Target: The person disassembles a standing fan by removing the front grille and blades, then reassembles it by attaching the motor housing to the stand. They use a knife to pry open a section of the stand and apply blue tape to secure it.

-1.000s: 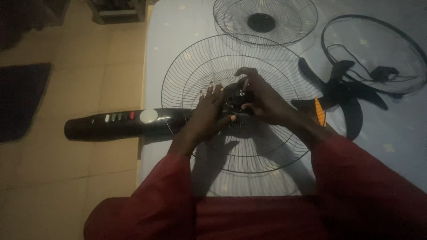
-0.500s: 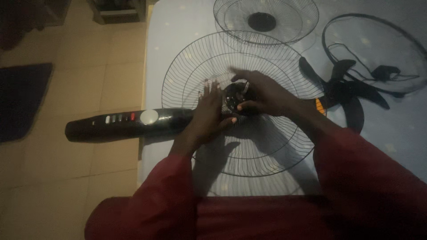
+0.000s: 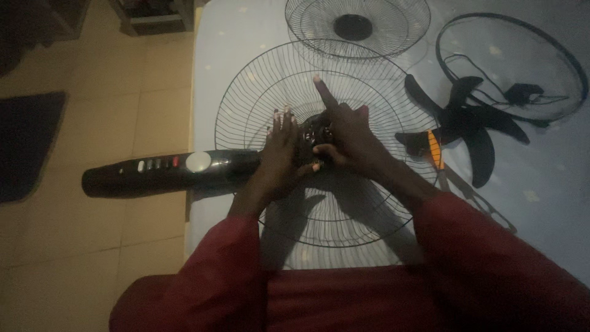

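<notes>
A round wire fan guard (image 3: 258,92) lies flat on a pale blue surface, over the black motor hub (image 3: 314,132) of a fan. My left hand (image 3: 279,154) lies flat on the guard just left of the hub, fingers stretched out and pressing on the wires. My right hand (image 3: 344,138) rests on the hub itself, thumb curled at its lower edge and forefinger pointing up across the guard. The fan's black column (image 3: 166,172) with its buttons and round knob sticks out to the left over the floor.
A second wire guard (image 3: 393,21) lies at the back. A black ring guard (image 3: 510,61) with a cable and a black fan blade (image 3: 467,129) sit to the right. An orange-handled tool (image 3: 435,150) lies beside the blade. Tiled floor (image 3: 123,92) and a dark mat (image 3: 27,141) are at left.
My right hand has shifted on the hub and its forefinger now points straight out. My left hand has flattened beside the hub. The view has drawn closer.
</notes>
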